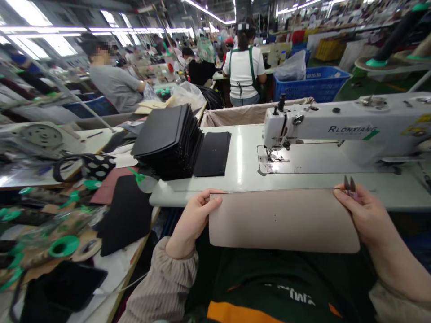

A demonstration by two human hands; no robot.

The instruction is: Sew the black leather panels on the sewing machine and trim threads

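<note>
A taupe rectangular panel (283, 222), perhaps leather or fabric, is stretched between my two hands in front of the sewing table's edge. My left hand (202, 211) pinches its upper left corner, thumb on the near face. At the upper right corner my right hand (362, 211) grips the panel, and a small pair of thread snips (350, 186) is tucked in the same hand, blades pointing up. Two tiny dark dots show near the panel's middle. Just beyond stands a white sewing machine (336, 123), its needle area above a metal plate.
A tall stack of black panels (164, 139) sits left of the machine, beside a lower black pile (213, 154). Thread cones and green spools (63, 246) crowd the left side table. A blue crate (311, 83) stands behind the machine; other people sit working farther back.
</note>
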